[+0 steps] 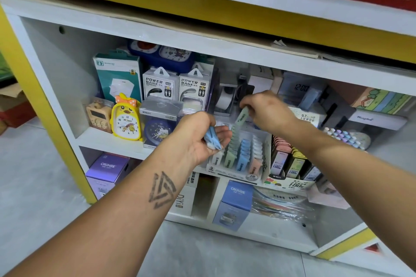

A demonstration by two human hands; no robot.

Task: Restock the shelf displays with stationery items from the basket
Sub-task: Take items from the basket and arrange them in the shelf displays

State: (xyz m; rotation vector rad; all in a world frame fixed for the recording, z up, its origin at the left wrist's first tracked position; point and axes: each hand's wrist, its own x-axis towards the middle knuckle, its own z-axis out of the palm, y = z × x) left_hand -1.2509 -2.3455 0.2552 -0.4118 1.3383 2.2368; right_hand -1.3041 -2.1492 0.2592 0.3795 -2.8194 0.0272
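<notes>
My left hand point(198, 137) is palm up in front of the middle shelf and grips a few blue lead-refill cases point(212, 140). My right hand point(267, 110) pinches one pale green refill case point(242, 116) by its top, just above the back of a white display box point(265, 153). That box holds rows of green, blue, white and peach cases. No basket is in view.
Left of the box stand a yellow duck clock point(126, 117), a blue clock point(157, 130) and power bank packs point(159, 84). Another refill display point(290, 164) sits to the right. The shelf below holds Cruhre boxes point(236, 202). Grey floor lies in front.
</notes>
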